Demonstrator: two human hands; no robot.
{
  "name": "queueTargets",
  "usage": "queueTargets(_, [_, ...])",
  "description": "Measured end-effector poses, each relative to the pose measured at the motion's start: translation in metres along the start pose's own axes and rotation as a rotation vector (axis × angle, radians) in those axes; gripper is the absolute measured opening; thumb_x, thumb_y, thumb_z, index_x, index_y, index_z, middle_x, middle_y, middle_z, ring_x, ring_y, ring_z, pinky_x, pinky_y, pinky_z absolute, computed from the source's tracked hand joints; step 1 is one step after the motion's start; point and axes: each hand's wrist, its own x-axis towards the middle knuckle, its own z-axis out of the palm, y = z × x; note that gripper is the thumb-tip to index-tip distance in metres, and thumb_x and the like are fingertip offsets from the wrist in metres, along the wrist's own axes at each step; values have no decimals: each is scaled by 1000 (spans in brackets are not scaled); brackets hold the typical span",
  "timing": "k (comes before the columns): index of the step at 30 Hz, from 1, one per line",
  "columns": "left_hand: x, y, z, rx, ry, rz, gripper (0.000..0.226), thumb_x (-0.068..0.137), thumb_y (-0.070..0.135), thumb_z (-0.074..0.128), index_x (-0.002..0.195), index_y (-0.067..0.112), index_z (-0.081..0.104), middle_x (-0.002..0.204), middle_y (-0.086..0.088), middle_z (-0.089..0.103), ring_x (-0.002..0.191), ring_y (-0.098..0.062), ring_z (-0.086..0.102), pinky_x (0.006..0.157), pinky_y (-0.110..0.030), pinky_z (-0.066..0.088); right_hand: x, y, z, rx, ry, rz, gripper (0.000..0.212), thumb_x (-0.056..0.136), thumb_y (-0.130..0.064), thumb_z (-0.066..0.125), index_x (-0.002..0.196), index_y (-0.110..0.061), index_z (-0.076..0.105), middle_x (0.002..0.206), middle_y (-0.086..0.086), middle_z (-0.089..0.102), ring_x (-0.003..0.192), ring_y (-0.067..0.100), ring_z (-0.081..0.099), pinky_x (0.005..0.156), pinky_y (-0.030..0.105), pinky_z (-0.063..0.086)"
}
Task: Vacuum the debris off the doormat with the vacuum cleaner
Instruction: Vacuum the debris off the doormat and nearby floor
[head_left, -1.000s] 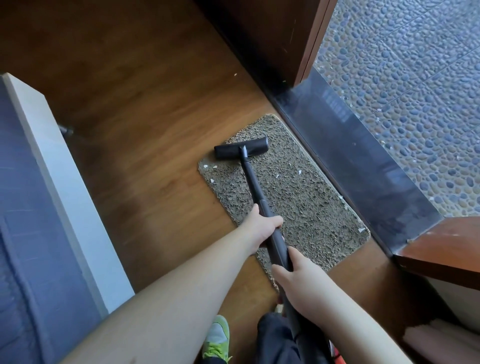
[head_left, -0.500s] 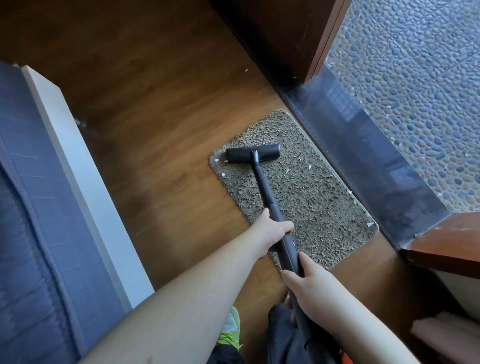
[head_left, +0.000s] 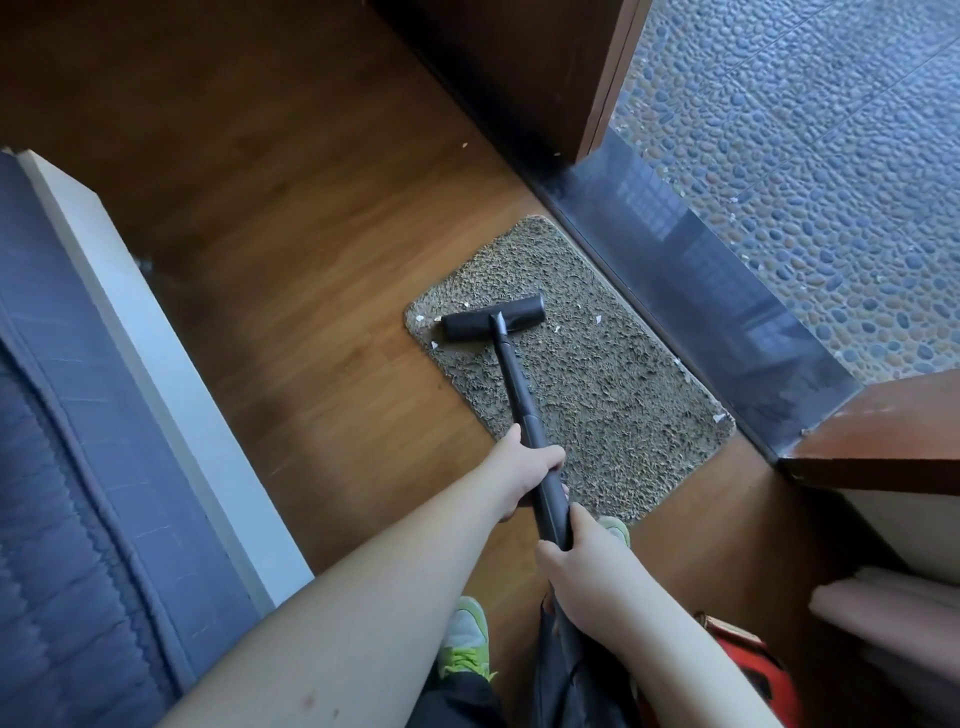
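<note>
Both hands curl round the vacuum wand (head_left: 511, 382), the left hand (head_left: 524, 473) ahead of the right hand (head_left: 582, 564), likely so the front grip steers while the rear one drives. Far beyond the left hand, the nozzle head (head_left: 493, 317) rests flat on the doormat (head_left: 597, 395) among white debris flecks (head_left: 719, 418). No readable writing shows.

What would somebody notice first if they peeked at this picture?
Probably the black vacuum head sitting on the far left part of the shaggy doormat, with white scraps around it. Next, the left hand and right hand holding the wand.
</note>
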Motion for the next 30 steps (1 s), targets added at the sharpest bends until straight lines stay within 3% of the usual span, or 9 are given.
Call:
queueTargets(6, [-24,-23,8,-8,3,-3,75,83,6,62,148,12,26,89,-15,58,56,-25,63,61,-38,59,-28,12,9,6,-3,34,42,89,-28,46,130,-19,45,88,3,60,94,29,66,84,35,54])
queueTargets(11, [-31,-35,11,-43,13,36,76,85,4,59,150,17,22,95,-17,59,60,-26,62,66,-40,60,-42,22,9,-22,-4,4,39,90,-28,46,129,-23,43,93,0,63,86,23,65,77,31,50])
queueTargets(15, [-29,-24,7,-70,48,85,68,88,2,57,146,15,26,92,-18,57,55,-24,60,60,-36,57,-33,15,6,-27,-5,-25,43,86,-29,46,129,-25,42,98,6,69,87,28,69,81,36,55])
queueTargets(18, [-21,-11,-7,-87,101,108,47,87,0,56,129,13,36,93,-18,54,53,-23,58,54,-32,54,-17,1,1,-38,-29,-58,42,83,-30,45,124,-23,43,99,12,70,88,33,69,81,41,57])
queueTargets(20, [-15,-2,-16,-92,140,102,45,87,1,56,127,11,39,88,-16,54,56,-23,58,52,-29,53,-3,-8,-2,-51,-53,-76,41,83,-29,46,124,-18,45,101,16,69,92,36,68,83,44,57])
queueTargets(23, [-4,7,-25,-119,185,90,33,88,1,55,117,7,42,78,-14,52,55,-24,57,44,-23,49,17,-23,-5,-87,-77,-119,48,87,-23,46,134,-14,42,98,13,64,101,38,66,88,45,55])
queueTargets(27, [11,16,-27,-130,196,82,31,86,0,54,113,8,43,75,-17,54,53,-23,58,42,-22,48,37,-34,-11,-144,-91,-144,50,93,-20,46,141,-9,36,121,18,63,114,37,61,97,45,50])
queueTargets(30, [13,17,-25,-146,198,61,37,86,1,56,121,6,44,79,-17,55,53,-23,59,42,-23,49,39,-32,-13,-164,-97,-119,55,92,-22,45,143,-8,32,125,21,60,113,38,61,96,47,51])
